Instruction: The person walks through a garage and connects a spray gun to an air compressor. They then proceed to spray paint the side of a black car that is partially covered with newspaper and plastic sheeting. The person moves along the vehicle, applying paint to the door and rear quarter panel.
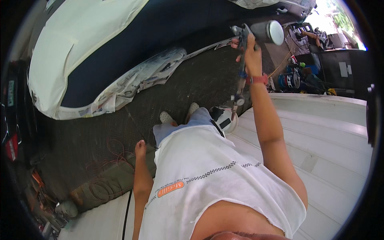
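Note:
My right hand (253,58) is raised at the upper right, its fingers wrapped round the handle of a spray gun (242,40). A silver cup (269,32) with a pale round lid sits on the gun, tilted to the right. Below the handle hangs a small gauge fitting (239,101). Beyond the gun stretches a car's dark body panel (132,48), bordered by white masking sheet (52,76) and newspaper (136,78). Down by my left side hangs my left hand (140,148), its fingers curled in, with nothing visible in them.
White ribbed panelling (316,136) runs close along my right. Paint cans (289,80) and clutter stand at the far right. A reddish hose (116,154) lies coiled on the dark floor at left. A dark vehicle with a red lamp (12,147) is at the left edge.

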